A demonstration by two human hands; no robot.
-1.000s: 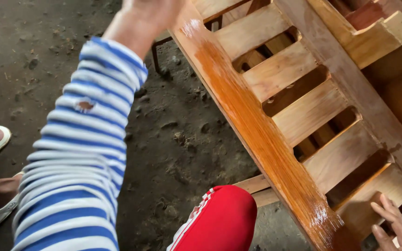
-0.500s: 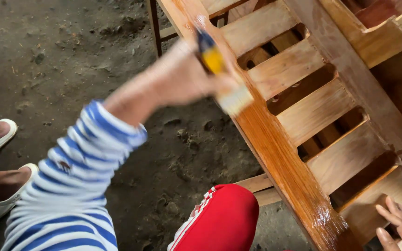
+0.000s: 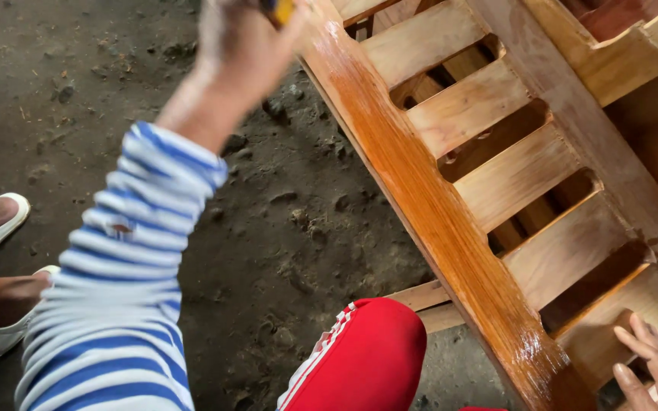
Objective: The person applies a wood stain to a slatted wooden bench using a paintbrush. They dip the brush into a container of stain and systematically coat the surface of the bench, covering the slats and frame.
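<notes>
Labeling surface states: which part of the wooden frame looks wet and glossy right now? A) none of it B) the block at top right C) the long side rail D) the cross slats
C: the long side rail shines dark amber under the left hand, while the cross slats look pale and matte.

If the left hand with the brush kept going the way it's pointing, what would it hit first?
Probably the glossy wet side rail of the wooden frame: the left hand points up and right toward its top end. Depth is unclear.
</notes>
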